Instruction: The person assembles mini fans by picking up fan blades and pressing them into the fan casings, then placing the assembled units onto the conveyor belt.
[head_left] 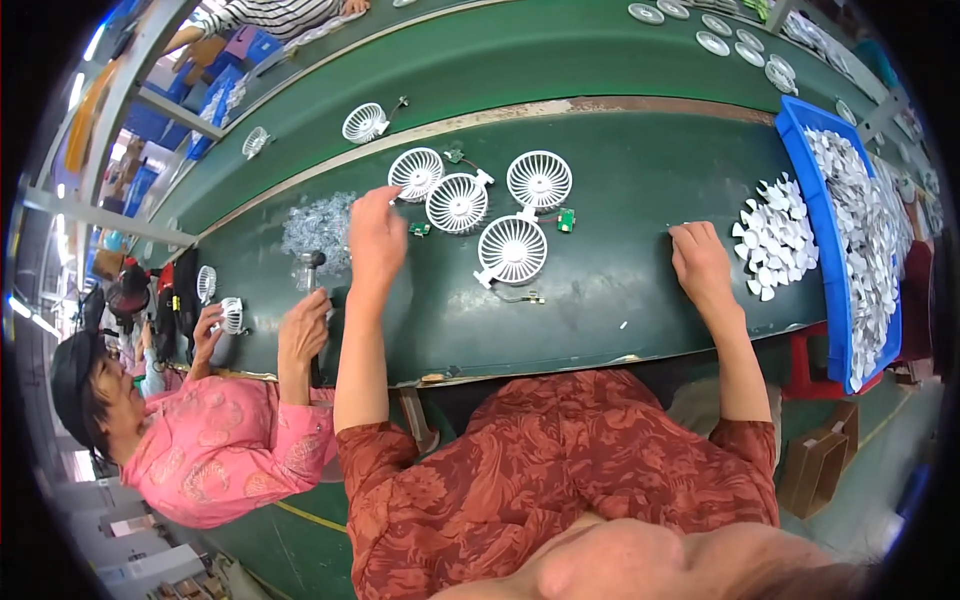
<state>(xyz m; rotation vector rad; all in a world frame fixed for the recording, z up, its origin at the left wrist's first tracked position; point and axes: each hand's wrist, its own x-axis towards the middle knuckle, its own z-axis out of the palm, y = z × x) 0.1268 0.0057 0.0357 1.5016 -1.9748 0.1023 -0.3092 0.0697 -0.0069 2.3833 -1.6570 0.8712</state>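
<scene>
My left hand (378,240) reaches over the bench, its bent fingertips at the near-left edge of a round white fan housing (416,170). That edge seems pinched, though the fingers partly cover it. Beside it lie three more fan housings: one close by (457,204), one at the far right (539,180) and one nearest me (513,250). Small green circuit boards (566,220) on wires lie next to them. My right hand (702,262) rests on the bench with fingers curled in; what they hold, if anything, is hidden. Right of it is a pile of white fan blades (775,240).
A blue crate (838,300) full of white blades stands at the right edge. Clear small parts (318,232) lie heaped on the left. A co-worker in pink (215,440) holds a hammer (312,262) and a fan housing. Beyond runs a green belt (480,75) carrying fan parts.
</scene>
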